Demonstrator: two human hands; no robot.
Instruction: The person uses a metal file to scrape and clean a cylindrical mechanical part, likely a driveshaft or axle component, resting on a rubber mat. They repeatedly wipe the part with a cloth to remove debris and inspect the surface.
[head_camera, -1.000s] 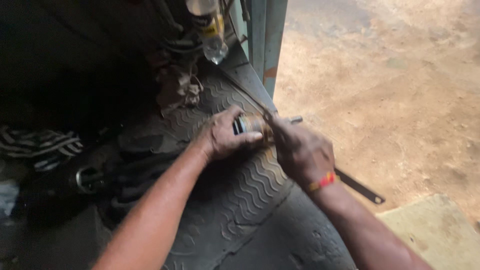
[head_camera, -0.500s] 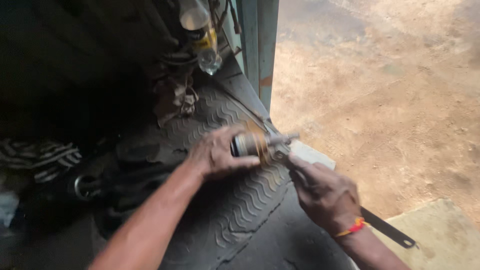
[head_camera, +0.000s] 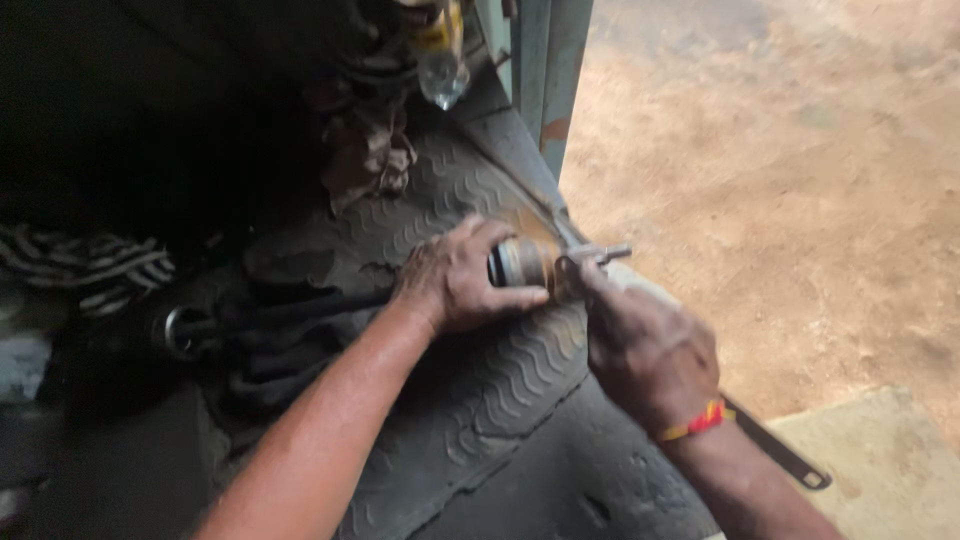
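The left hand (head_camera: 455, 285) is gripping a short metal cylinder (head_camera: 525, 265), fingers wrapped around its body, holding it just above the ribbed rubber mat (head_camera: 470, 380). The cylinder is lying roughly level, its thin shaft end pointing right toward the door opening. My right hand (head_camera: 645, 350) is clenching around the wrench (head_camera: 770, 445), whose handle is sticking out behind the wrist with the red thread band (head_camera: 695, 422); the tool's head is meeting the cylinder's shaft (head_camera: 600, 254). Compared with a second ago, I am seeing the right hand drawn back and lower, off the cylinder body and onto the tool, so turning force is now going through the wrench, not the fingers. A clear bottle (head_camera: 440, 70) is hanging near the door post (head_camera: 545, 80). Bare dirt ground (head_camera: 780, 200) is lying outside.
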